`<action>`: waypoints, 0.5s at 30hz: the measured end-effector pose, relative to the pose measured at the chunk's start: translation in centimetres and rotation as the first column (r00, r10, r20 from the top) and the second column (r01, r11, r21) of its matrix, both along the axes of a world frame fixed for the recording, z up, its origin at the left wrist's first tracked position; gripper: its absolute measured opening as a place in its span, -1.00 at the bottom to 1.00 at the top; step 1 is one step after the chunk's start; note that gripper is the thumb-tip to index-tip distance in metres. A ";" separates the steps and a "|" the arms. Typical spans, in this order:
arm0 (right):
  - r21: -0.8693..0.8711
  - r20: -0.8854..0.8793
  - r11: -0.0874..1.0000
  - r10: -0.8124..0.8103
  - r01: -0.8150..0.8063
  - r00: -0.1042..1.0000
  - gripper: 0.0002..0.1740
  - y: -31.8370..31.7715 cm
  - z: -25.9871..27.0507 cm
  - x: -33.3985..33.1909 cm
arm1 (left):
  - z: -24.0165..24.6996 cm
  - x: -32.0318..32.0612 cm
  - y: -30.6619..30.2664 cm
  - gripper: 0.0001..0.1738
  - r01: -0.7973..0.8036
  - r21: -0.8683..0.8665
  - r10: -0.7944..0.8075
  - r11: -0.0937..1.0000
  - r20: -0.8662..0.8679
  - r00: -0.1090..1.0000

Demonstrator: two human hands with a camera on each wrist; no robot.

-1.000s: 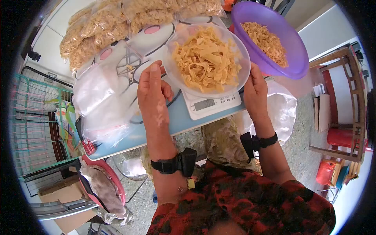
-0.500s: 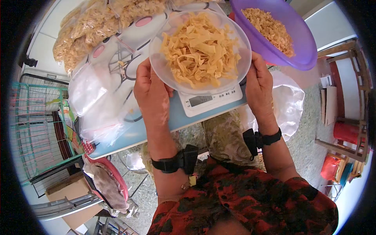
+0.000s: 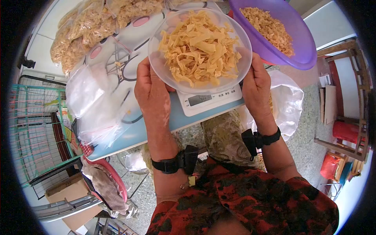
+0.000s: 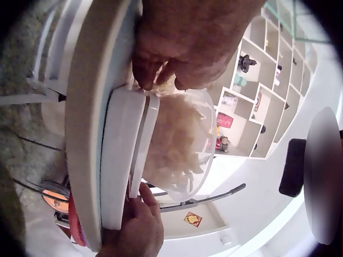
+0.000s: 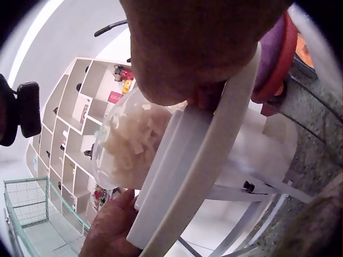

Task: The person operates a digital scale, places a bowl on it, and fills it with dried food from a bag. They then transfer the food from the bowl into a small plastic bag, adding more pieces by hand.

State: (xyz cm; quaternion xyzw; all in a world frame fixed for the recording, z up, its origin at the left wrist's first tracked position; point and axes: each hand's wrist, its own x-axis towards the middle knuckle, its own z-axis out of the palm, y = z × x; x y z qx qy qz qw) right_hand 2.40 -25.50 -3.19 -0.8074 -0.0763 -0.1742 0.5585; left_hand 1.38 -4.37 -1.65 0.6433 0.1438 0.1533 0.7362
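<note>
From above, the bowl (image 3: 244,55) partly hides the scale (image 3: 224,103), whose display (image 3: 200,100) is too blurred to read.

The bowl (image 3: 244,41) looks smooth plastic; the bags (image 3: 87,92), glossy film.

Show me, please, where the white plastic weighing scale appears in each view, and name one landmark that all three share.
Head: the white plastic weighing scale lies slightly right of and above centre, partly hidden by what stands on it.
Left wrist: left of centre, seen edge-on.
Right wrist: near centre, edge-on and slanting.
Shared landmark: the translucent round plastic bowl of yellow strips.
</note>
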 end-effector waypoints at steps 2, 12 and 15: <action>-0.013 0.004 1.000 -0.005 0.006 1.000 -0.75 -0.1 -0.1 0.0 | 0.5 0.0 -0.1 -0.68 -0.016 0.009 0.017 1.000 -0.025 1.000; -0.115 0.033 0.990 -0.079 0.082 0.996 -0.69 -0.4 -0.4 0.2 | 0.1 -0.5 0.2 -0.66 -0.016 0.170 0.027 0.985 -0.061 0.998; -0.168 0.079 0.983 -0.059 0.072 0.995 -0.66 -0.6 -0.7 0.6 | -0.1 -0.2 0.4 -0.64 -0.045 0.192 0.066 0.980 -0.102 0.993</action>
